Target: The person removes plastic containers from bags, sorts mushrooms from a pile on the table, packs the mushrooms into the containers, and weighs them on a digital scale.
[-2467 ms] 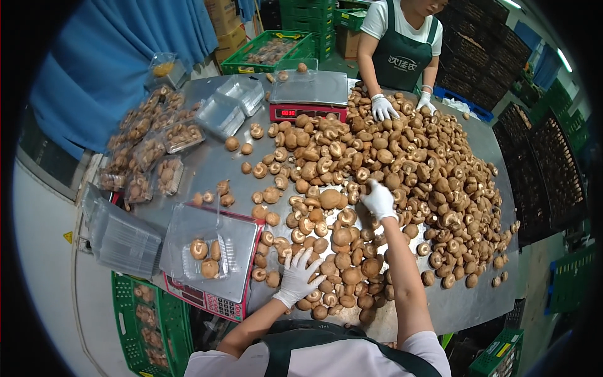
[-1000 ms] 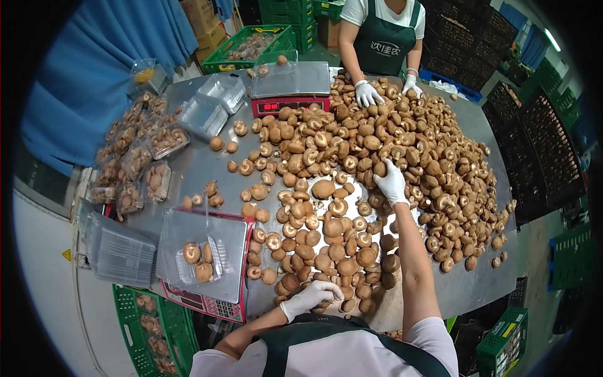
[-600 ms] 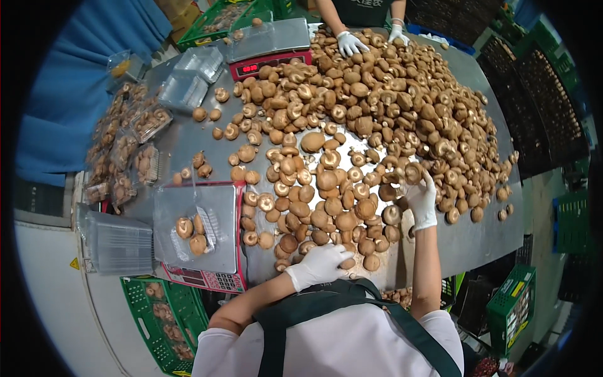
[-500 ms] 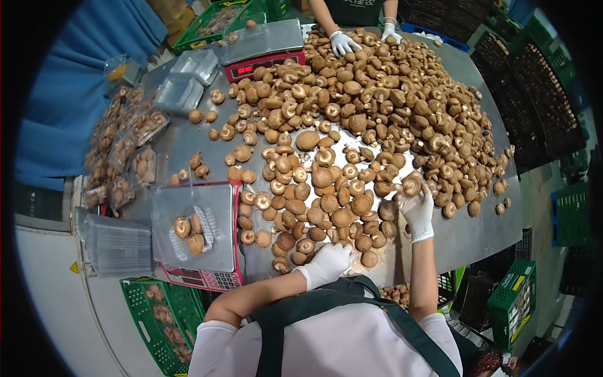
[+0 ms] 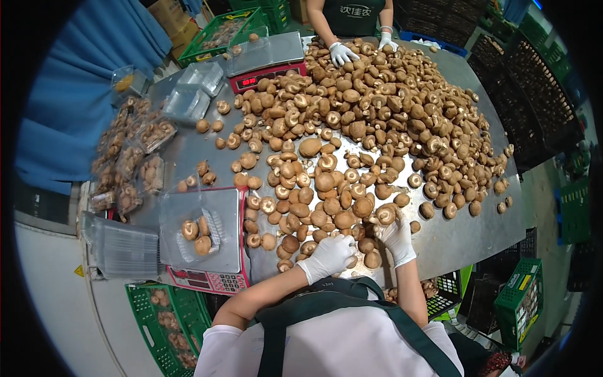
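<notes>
Pinched in my right hand (image 5: pixel 397 242), which wears a white glove, is a brown shiitake mushroom (image 5: pixel 385 214) with its pale underside showing. My left hand (image 5: pixel 328 259), gloved too, is closed beside the near edge of the loose mushrooms; its fingertips hide whatever they may hold. In front of both hands lies a spread of loose shiitake (image 5: pixel 324 182), and a large heap (image 5: pixel 402 100) rises behind it. To the left, a red-edged scale (image 5: pixel 233 251) carries a clear plastic tray (image 5: pixel 215 234) with a few mushrooms (image 5: pixel 190 230) inside.
A co-worker's gloved hand (image 5: pixel 342 54) rests at the heap's far side, near a second red scale (image 5: pixel 269 70). Filled clear packs (image 5: pixel 157 133) and stacked clear trays (image 5: pixel 129 248) line the left. Green crates (image 5: pixel 141 308) stand below the table's edge, with dark crates (image 5: pixel 534 113) at right.
My right hand has come nearer and to the left with the mushroom, closer to my left hand. My left hand has lifted slightly. The whole view has shifted a little.
</notes>
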`<state>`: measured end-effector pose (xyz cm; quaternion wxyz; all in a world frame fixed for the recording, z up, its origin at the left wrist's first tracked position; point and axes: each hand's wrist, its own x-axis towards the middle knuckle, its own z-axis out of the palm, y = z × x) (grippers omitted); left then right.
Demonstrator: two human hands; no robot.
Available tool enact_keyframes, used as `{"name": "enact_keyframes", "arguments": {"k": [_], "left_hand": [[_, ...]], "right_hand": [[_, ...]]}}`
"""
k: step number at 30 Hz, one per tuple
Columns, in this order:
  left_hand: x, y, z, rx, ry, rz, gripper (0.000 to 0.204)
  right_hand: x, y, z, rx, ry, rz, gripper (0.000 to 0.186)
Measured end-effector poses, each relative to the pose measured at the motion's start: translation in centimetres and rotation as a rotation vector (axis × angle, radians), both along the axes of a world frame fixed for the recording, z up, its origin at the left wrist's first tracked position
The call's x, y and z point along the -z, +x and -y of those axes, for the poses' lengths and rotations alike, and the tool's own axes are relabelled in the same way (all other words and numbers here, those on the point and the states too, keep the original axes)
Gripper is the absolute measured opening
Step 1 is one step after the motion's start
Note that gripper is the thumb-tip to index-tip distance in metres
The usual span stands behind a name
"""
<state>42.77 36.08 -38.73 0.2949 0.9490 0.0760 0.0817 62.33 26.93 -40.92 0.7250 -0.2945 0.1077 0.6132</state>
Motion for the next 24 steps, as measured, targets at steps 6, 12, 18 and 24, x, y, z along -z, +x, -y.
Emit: {"name": "enact_keyframes", "arguments": {"k": [6, 12, 18, 24], "left_hand": [[2.4, 1.0, 2.4, 0.217, 0.369, -0.197, 0.024], [2.6, 2.0, 3.0, 0.221, 0.228, -0.280, 0.017], [-0.4, -1.0, -1.8, -0.530, -1.182, 0.159, 0.023], [-1.4, -2.1, -3.3, -0.787, -1.565, 0.302, 0.024]], "right_hand": [[0.7, 0.4, -0.4, -0.044, 0.044, 0.009, 0.051], [0.5, 0.4, 0.1, 0.011, 0.046, 0.068, 0.049], [-0.9, -1.1, 0.1, -0.015, 0.020, 0.143, 0.045], [-1.3, -3.2, -1.1, -0.224, 0.098, 0.202, 0.046]]}}
